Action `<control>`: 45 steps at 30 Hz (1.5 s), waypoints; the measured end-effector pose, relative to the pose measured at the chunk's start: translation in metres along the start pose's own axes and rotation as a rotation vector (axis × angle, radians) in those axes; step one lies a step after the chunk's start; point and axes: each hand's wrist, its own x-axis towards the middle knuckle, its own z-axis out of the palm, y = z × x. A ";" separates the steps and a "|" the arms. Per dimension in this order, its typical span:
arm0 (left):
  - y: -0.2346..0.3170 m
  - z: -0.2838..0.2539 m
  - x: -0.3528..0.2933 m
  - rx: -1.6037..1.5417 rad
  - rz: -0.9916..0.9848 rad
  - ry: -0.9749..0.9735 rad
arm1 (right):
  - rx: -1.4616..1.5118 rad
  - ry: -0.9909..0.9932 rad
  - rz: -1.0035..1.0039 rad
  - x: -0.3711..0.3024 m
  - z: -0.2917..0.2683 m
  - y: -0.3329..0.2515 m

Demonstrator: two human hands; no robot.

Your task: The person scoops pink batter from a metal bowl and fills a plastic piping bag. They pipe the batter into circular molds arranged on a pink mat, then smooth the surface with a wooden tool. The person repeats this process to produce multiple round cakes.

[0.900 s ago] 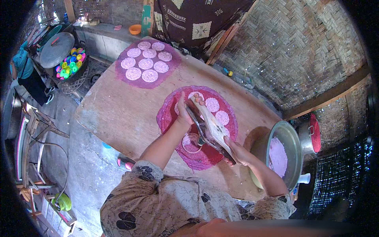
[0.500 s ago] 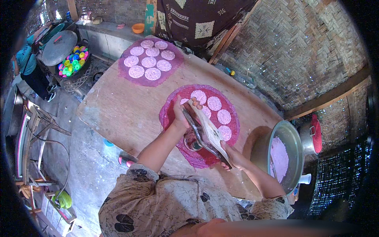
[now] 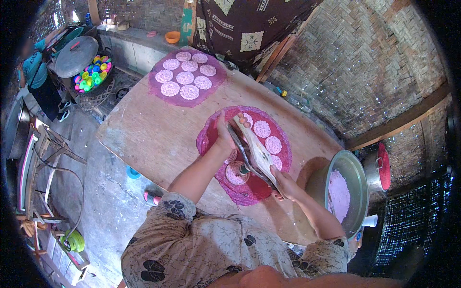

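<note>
Pink strands now fill the ring under the wooden press, where red cloth mostly showed ½ sec ago; whole scene also sits a bit further R in the head view. Both hands grip the press, held slantwise over the red cloth: L hand wrapped round the far end, R hand closed on the near end, both narrow, clamping its 2 pieces. Pale pink strand discs lie on the cloth, some hidden by tool & arms. Wood tabletop is worn, w/ pale bluish scuffs along L side. Far end: purple cloth w/ 10 more discs. R side: big greenish basin w/ pink dough, metal pot just beyond. Room: woven bamboo wall, brown patterned curtain, orange bowl on a ledge. Far L: co-worker nr a round lid & brightly coloured cups. Concrete floor is grey, patchy; wooden frame & green coil lower L.
</note>
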 end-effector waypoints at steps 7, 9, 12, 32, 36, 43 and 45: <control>-0.002 0.001 -0.002 0.128 -0.002 0.021 | 0.073 0.001 -0.058 -0.001 0.014 0.020; 0.001 0.005 -0.001 0.099 -0.025 -0.007 | 0.035 -0.003 -0.089 0.000 0.016 0.020; 0.007 0.002 0.002 0.034 -0.036 -0.146 | 0.118 -0.127 -0.115 0.006 0.007 0.020; 0.087 0.039 -0.031 0.130 0.435 -0.329 | -0.852 0.455 -0.833 0.081 0.059 0.046; 0.116 0.125 -0.103 0.310 0.444 -0.392 | -0.740 0.471 -0.792 0.062 0.047 0.018; 0.104 0.189 -0.214 1.137 0.373 -0.580 | -0.770 0.193 -0.852 0.047 0.048 0.010; 0.091 0.183 -0.224 1.271 0.380 -0.487 | -0.782 0.189 -0.835 0.048 0.049 0.010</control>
